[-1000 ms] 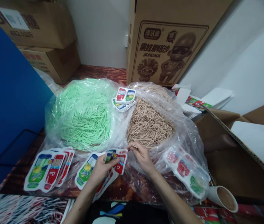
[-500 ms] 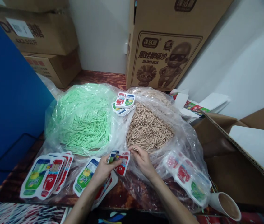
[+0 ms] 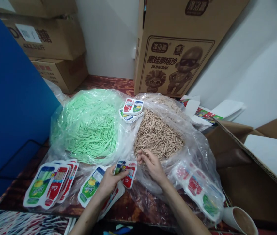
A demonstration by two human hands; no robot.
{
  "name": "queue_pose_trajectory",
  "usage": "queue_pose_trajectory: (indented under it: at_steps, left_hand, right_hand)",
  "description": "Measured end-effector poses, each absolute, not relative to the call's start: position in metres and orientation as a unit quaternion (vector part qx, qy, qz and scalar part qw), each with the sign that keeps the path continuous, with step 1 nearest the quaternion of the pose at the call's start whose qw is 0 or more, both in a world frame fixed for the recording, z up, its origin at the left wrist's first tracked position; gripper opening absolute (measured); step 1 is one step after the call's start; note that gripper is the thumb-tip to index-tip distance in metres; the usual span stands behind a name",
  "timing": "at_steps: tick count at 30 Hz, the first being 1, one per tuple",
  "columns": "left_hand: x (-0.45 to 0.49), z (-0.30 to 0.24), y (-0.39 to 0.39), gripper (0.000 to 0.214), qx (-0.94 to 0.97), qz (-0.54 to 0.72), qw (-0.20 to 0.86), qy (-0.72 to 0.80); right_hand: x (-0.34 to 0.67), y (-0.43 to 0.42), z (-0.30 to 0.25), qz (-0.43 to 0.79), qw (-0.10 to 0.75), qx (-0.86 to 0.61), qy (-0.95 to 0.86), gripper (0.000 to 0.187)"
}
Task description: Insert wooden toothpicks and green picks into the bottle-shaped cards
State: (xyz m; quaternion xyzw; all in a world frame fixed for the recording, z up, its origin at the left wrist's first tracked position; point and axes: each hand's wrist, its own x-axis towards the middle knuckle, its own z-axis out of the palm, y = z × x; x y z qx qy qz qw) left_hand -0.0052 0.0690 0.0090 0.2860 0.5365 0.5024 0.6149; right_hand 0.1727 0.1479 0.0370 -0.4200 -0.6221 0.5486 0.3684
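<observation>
My left hand (image 3: pixel 110 181) grips a small printed packet (image 3: pixel 128 171), red and green, held upright just above a pile of similar packets (image 3: pixel 91 184). My right hand (image 3: pixel 151 163) is closed in a pinch on a few brown sticks (image 3: pixel 144 152) at the near edge of the brown stick heap (image 3: pixel 158 135), which lies in an open clear plastic bag. A second clear bag to the left holds a heap of green sticks (image 3: pixel 89 125).
Filled packets (image 3: pixel 51 184) lie fanned at the left; more packets (image 3: pixel 131 109) rest between the bags and others (image 3: pixel 198 189) at the right. A paper cup (image 3: pixel 241 220) lies at lower right. Cardboard boxes (image 3: pixel 175 45) stand behind, an open carton (image 3: pixel 251 163) at right, a blue panel (image 3: pixel 8 107) at left.
My right hand has shifted slightly up into the brown stick heap's edge, still pinching sticks. The left hand keeps the packet and barely moves. The view has drifted a little.
</observation>
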Motion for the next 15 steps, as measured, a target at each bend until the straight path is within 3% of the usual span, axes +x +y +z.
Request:
queue_pose_trajectory:
  at_steps: [5, 10, 15]
  left_hand:
    - [-0.004, 0.006, 0.068, 0.022, 0.295, 0.495, 0.611, 0.542]
    - [-0.001, 0.001, 0.070, 0.021, 0.307, 0.500, 0.608, 0.534]
    - [0.001, 0.006, 0.070, 0.020, 0.289, 0.519, 0.603, 0.533]
  right_hand:
    - [0.172, 0.147, 0.033, 0.606, 0.396, -0.408, -0.556, 0.021]
    - [0.157, 0.158, 0.048, 0.724, 0.482, -0.340, -0.359, 0.021]
    - [0.139, 0.160, 0.064, 0.786, 0.462, -0.303, -0.279, 0.019]
